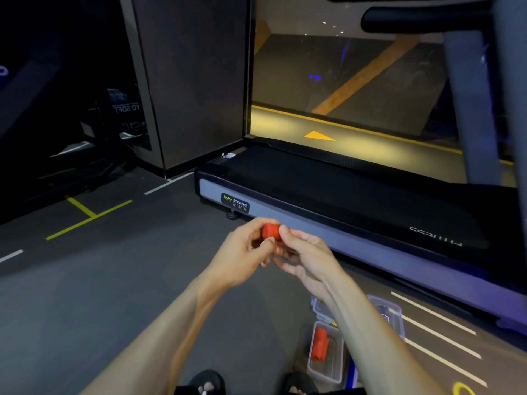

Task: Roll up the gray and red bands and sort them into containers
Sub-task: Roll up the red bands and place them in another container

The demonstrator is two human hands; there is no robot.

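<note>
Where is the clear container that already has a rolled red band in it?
In the head view, the clear container sits on the floor at lower right, beside the person's right foot and under the right forearm, with the rolled red band inside.

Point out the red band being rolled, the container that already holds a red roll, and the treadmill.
red band [271, 231], head view, its rolled outer face.
clear container [338, 374], head view, near wall.
treadmill [356, 195], head view, black belt.

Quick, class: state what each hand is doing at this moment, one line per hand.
Left hand: fingers curled round the rolled red band, holding it.
Right hand: thumb and fingers pinch the same red band from the other side.
</note>
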